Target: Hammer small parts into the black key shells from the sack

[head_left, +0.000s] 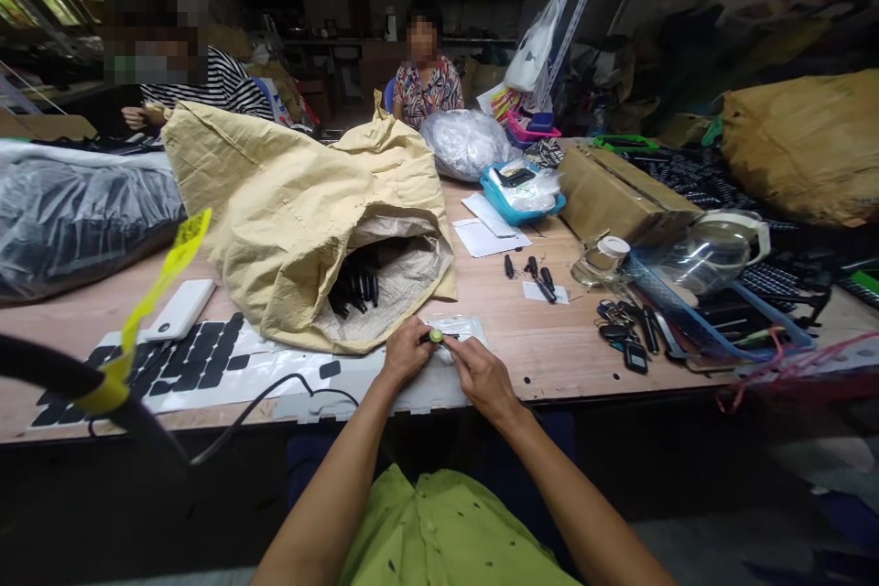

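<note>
My left hand is closed around a small dark piece in front of my body, at the table's near edge. A small yellow-green round end shows between my two hands; I cannot make out what kind of thing it belongs to. My right hand pinches close beside it, its fingertips almost meeting those of the left. What the right fingers hold is too small to name. Just beyond my hands gapes a large cream sack, lying on its side with several black handle-like parts inside.
Black adhesive pads on a sheet and a white box-like device lie left. To the right are black parts, keys, a glass jar, a blue tray and a carton. Two people sit across the table.
</note>
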{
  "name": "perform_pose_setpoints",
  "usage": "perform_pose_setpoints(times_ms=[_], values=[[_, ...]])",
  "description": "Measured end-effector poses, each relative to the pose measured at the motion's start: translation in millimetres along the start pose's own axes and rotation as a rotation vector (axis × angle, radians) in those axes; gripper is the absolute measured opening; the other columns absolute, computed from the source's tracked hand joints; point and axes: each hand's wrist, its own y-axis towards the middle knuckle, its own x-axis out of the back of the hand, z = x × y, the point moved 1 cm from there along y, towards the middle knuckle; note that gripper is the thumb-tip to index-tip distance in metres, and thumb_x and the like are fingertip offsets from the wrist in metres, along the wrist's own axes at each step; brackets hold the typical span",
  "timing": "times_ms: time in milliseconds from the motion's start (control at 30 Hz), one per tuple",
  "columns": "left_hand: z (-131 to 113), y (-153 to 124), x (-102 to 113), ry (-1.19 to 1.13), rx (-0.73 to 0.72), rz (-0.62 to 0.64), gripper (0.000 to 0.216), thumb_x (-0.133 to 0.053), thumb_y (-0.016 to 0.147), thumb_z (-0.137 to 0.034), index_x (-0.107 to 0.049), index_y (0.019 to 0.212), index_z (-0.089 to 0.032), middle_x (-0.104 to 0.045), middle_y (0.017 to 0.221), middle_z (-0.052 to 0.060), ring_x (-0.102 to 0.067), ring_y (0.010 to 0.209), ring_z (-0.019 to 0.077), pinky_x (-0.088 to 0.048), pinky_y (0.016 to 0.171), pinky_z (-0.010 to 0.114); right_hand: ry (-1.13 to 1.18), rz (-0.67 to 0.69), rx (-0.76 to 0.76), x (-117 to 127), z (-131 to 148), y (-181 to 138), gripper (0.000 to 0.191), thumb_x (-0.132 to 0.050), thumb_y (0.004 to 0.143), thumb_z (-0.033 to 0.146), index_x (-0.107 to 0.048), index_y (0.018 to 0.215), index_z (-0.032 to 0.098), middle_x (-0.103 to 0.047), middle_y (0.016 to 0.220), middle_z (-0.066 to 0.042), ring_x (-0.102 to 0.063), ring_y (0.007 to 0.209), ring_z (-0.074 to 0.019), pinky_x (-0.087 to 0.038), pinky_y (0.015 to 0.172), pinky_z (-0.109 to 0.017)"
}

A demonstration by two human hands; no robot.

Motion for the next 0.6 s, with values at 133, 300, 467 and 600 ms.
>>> perform_pose_setpoints(times_ms=[133, 300, 467, 600], values=[[1, 0, -3, -0.016, 0.000, -0.007, 0.015, -0.067, 0.080, -0.021, -0.076, 0.089, -0.028, -0.059, 0.082, -0.002, -0.057, 0.082, 0.0156, -0.043, 0.075, 0.027, -0.023, -0.026, -0.045, 2, -2, -3, 0.038, -0.043, 0.097, 0.021, -0.067, 0.125, 0.030, -0.067, 0.087, -0.004, -0.065, 0.081, -0.0150, -0.053, 0.071, -0.023], [3, 0, -6, 0.011, 0.007, -0.025, 0.017, -0.068, 0.080, -0.022, -0.077, 0.092, -0.028, -0.062, 0.087, -0.001, -0.059, 0.087, 0.0164, -0.045, 0.079, 0.028, 0.007, -0.079, -0.070, 8, -4, -9, 0.038, -0.040, 0.099, 0.023, -0.066, 0.126, 0.028, -0.068, 0.091, -0.005, -0.066, 0.085, -0.0151, -0.053, 0.077, -0.024], [2, -2, -5, 0.063, -0.026, -0.015, 0.017, -0.066, 0.082, -0.022, -0.077, 0.092, -0.029, -0.064, 0.088, 0.000, -0.061, 0.090, 0.0176, -0.046, 0.080, 0.029, 0.003, -0.034, -0.120, 7, -12, -10, 0.037, -0.044, 0.097, 0.023, -0.068, 0.123, 0.029, -0.068, 0.090, -0.003, -0.065, 0.085, -0.0151, -0.053, 0.076, -0.024], [3, -2, -4, 0.066, -0.019, -0.012, 0.018, -0.066, 0.081, -0.022, -0.077, 0.094, -0.028, -0.066, 0.091, 0.001, -0.062, 0.092, 0.0191, -0.048, 0.083, 0.031, -0.047, -0.103, -0.204, 10, -28, 9, 0.037, -0.042, 0.096, 0.025, -0.069, 0.122, 0.030, -0.069, 0.098, -0.004, -0.064, 0.092, -0.0161, -0.051, 0.078, -0.025]])
